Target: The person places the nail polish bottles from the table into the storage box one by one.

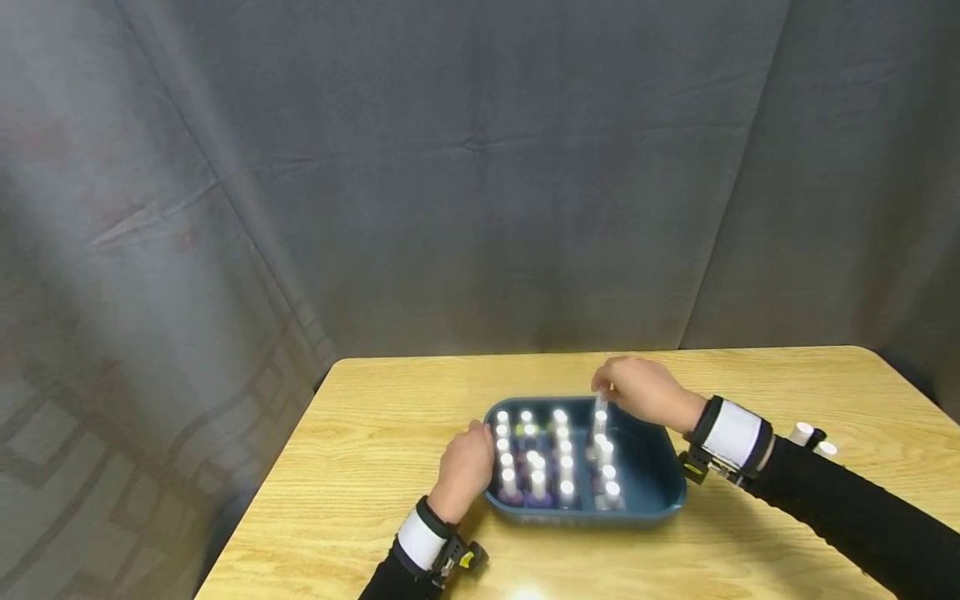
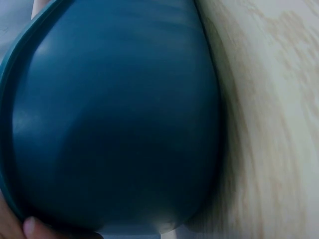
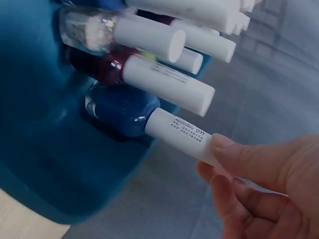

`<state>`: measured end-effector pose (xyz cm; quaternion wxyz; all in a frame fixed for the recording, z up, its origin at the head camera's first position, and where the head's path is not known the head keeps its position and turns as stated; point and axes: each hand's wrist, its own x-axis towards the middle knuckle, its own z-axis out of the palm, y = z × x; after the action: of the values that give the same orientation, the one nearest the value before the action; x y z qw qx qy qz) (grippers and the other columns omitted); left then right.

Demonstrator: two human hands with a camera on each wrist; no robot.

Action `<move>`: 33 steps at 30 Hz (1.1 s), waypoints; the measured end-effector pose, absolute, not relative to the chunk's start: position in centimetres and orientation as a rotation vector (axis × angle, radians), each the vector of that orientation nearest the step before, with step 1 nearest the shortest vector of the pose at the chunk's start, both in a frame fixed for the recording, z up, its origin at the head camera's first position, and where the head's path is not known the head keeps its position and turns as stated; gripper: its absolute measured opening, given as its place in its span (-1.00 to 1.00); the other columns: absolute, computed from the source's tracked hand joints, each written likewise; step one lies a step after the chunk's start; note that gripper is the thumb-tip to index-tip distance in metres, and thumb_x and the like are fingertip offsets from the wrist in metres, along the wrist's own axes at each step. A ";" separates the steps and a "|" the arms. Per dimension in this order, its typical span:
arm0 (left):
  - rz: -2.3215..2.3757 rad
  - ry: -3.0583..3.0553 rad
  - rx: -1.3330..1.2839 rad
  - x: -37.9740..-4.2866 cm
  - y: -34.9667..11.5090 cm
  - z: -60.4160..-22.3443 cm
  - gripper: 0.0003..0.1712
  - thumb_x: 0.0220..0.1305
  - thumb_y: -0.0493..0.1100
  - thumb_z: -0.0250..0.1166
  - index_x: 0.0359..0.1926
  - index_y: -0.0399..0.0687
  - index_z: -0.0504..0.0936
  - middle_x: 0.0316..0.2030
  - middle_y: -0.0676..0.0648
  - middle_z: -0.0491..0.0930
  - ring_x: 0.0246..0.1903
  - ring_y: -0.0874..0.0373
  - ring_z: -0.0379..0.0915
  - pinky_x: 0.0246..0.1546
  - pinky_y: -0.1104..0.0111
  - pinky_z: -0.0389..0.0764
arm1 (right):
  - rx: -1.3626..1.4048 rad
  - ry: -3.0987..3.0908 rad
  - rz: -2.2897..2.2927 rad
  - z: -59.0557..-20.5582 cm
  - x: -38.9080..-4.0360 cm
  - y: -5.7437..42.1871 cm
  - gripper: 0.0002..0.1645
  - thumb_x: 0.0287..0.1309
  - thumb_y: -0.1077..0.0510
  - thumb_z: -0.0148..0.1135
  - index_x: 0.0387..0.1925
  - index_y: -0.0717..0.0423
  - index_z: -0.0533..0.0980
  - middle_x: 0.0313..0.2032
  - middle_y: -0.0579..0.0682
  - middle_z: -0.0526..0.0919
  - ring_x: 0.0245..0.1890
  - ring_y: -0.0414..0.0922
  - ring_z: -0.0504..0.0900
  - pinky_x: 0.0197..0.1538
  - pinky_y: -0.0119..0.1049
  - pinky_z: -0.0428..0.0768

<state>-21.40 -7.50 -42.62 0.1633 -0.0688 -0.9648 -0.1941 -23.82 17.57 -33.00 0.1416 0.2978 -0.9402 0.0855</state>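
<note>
A dark teal plastic tub (image 1: pixel 651 477) stands on the table with rows of white-capped nail polish bottles (image 1: pixel 564 462) in its left and middle parts. At the tub's left end my left hand (image 1: pixel 467 465) grips the rim; the left wrist view shows mostly the tub's outer wall (image 2: pixel 124 109), with fingertips at its edge. My right hand (image 1: pixel 643 390) is over the far side, pinching the white cap of a blue nail polish bottle (image 3: pixel 124 110) between thumb and fingers. That bottle is inside the tub, beside a dark red bottle (image 3: pixel 97 64) and a clear glittery one (image 3: pixel 89 31).
Several white-capped bottles (image 1: pixel 804 432) stand on the wooden table (image 1: pixel 390 433) to the right, partly behind my right forearm. A grey curtain (image 1: pixel 480 183) hangs behind the table's far edge. The tub's right part shows bare floor.
</note>
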 end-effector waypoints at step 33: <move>-0.587 -2.802 -0.170 -21.2 -7.4 -42.3 -0.65 0.40 -0.13 -0.12 -0.48 -0.24 0.39 -0.70 -0.19 0.43 -0.67 -0.07 0.47 -0.78 0.24 0.37 | 0.865 -2.771 0.182 -34.3 -22.9 17.0 -0.85 -0.05 0.36 0.25 -0.39 0.14 0.65 -0.47 -0.02 0.64 -0.44 -0.11 0.61 -0.42 -0.27 0.55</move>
<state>-21.16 -7.38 -42.29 0.1365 -0.0588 -0.9679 -0.2028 -22.91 16.99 -34.30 0.1163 0.2954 -0.9462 0.0622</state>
